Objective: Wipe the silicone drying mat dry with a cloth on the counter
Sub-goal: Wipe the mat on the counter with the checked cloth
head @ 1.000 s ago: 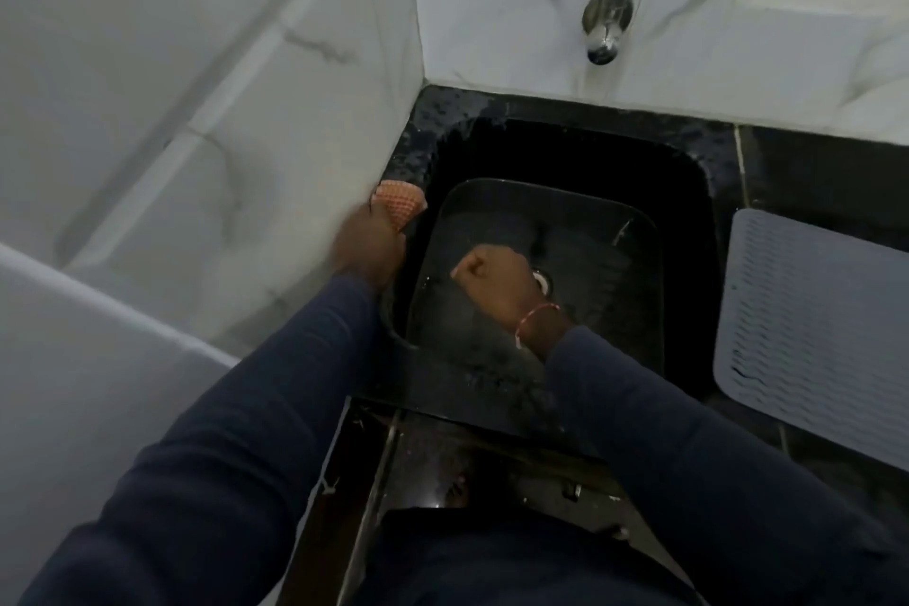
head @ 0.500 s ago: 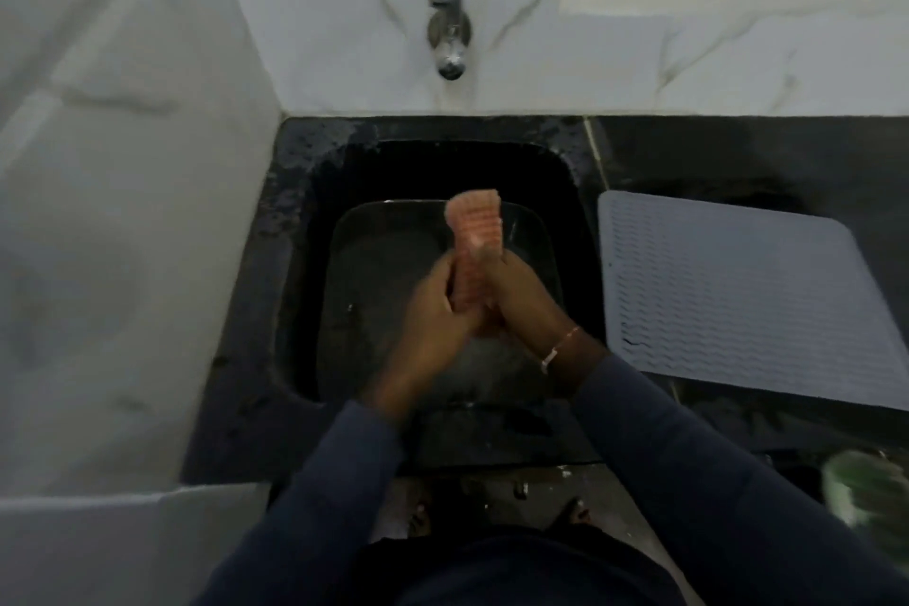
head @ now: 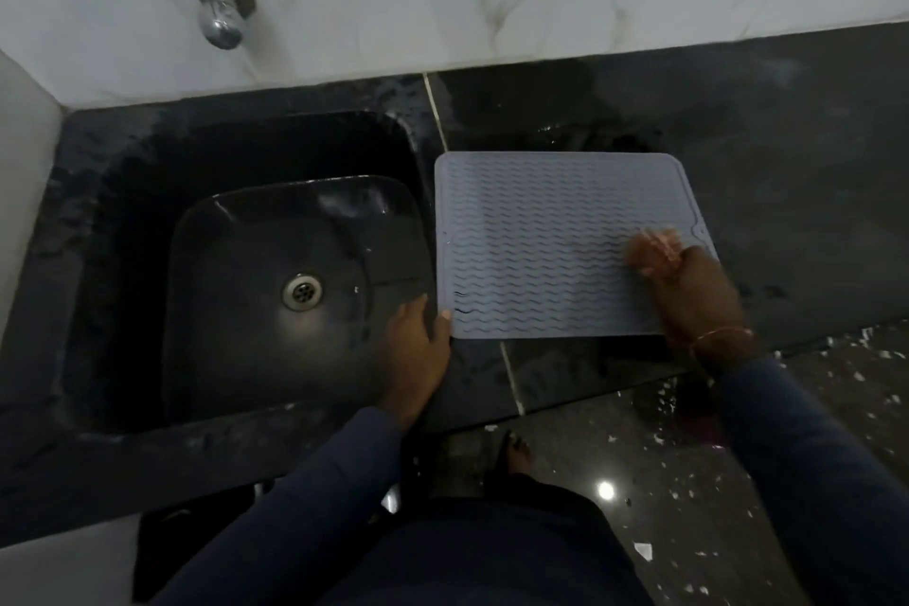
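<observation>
Right grip [head: 688,295] bunches cloth [head: 659,242] on mat [head: 531,251] | left grip [head: 413,344], fingers relaxed, thumb pins near corner | risk, I judge: mat skids on wet table [head: 787,138] toward sink [head: 123,221]

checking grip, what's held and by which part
Right hand grips the bunched cloth, hold blurred; left hand only touches the mat at its near-left corner.

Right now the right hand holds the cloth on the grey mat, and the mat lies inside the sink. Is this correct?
Not fully. The head view shows the mat lying flat on the counter, to the right of the sink, not inside it. The right hand does hold the cloth on it.
</observation>
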{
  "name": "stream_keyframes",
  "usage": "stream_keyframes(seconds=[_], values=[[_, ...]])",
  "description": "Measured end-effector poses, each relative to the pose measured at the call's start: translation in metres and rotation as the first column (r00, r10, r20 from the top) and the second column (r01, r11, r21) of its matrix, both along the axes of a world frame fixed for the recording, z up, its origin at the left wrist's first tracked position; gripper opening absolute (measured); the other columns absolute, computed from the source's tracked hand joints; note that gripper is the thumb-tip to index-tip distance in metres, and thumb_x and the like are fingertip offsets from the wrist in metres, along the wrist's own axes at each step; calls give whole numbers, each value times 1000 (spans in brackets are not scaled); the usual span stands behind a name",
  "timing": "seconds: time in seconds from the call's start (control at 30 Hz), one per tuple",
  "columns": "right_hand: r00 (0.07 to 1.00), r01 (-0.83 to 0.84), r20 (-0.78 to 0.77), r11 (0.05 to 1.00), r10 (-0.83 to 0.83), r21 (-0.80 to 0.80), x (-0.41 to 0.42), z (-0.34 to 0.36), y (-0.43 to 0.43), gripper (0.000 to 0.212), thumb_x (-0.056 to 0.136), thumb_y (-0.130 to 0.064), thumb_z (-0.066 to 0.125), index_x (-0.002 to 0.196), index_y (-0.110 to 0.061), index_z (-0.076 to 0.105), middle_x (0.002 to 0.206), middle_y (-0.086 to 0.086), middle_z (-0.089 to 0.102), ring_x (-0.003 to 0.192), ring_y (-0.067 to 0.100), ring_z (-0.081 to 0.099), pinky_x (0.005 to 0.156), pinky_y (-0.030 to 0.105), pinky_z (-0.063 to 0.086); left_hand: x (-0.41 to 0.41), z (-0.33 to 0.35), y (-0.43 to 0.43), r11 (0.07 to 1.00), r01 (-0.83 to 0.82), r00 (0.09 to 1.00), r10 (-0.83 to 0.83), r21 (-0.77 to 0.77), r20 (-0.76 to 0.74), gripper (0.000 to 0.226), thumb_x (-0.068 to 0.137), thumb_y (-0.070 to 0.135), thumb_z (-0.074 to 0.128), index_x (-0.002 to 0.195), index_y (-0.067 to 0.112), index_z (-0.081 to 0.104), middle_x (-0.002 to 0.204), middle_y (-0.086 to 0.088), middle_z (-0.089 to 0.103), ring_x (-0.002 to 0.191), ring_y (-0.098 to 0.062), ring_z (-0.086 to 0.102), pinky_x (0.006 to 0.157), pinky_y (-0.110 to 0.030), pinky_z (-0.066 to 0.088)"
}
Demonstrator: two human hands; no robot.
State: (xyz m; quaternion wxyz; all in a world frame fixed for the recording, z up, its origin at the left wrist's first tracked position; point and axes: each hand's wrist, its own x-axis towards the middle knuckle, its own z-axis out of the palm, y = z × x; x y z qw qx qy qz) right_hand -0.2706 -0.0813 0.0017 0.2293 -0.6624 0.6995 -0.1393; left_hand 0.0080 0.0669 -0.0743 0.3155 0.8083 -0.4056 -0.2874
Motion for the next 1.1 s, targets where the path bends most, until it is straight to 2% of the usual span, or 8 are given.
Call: stream_keyframes(seconds=[0.07,0.2,0.33,0.5,0.6,0.77,0.87,1.1], values=[[993,39,-114,999,-38,6,-22,-15,-20,71,85,-76,41,117,-16,61,111,9,66,102,32,64,86,41,51,-3,-6,4,998,-21,998,23,-51,50,36,95,34,50,90,3,69,92,-16,67,86,-32,63,73,-33,46],[979,-203,-39,978,201,-56,38,-49,2,27,97,-38,48,116,-25,62,116,3,63,108,26,60,92,38,46,-10,-2,5,992,-66,989,78,-104,122,37,95,28,57,66,6,62,70,-9,61,62,-21,57,58,-28,37],[712,-683,102,719,694,-129,163,-62,68,33,97,-23,48,125,-21,64,126,3,63,118,21,56,105,39,41,-9,-5,6,996,-64,990,71,-60,123,37,90,35,51,63,11,55,66,-13,63,59,-24,59,55,-36,41],[778,-559,317,828,542,-45,169,-35,62,28,90,-21,57,116,-19,66,110,1,68,101,20,63,85,31,51,-10,-5,5,996,-74,993,79,-57,85,42,91,37,44,65,6,55,62,-11,61,58,-26,57,56,-39,42],[903,-255,333,963,270,-89,132,-30,36,14,90,-27,61,98,-15,64,91,-5,58,81,12,55,62,17,34,-12,-2,4,990,-113,993,111,-88,-26,44,98,39,43,66,11,52,65,-3,57,62,-16,53,60,-35,43],[920,-295,282,955,272,40,104,-21,20,33,86,-34,69,109,-11,66,108,12,68,101,25,60,78,24,39,-16,21,-30,981,-183,965,167,-65,-203,31,101,37,41,112,16,61,102,6,61,94,-10,55,81,-23,38],[957,-84,283,995,67,49,77,-15,6,32,89,-40,65,90,-8,71,90,9,72,88,22,65,73,29,45,-7,8,-44,987,-151,979,141,-60,-150,21,95,25,54,108,11,61,100,-5,68,92,-20,62,83,-32,49],[930,352,-127,935,-344,50,-51,-44,-38,52,83,-44,59,118,-5,58,125,23,55,118,41,51,99,48,43,-3,1,-50,979,-202,975,198,-36,-101,13,88,23,64,95,12,62,85,0,65,80,-17,59,71,-25,43]])
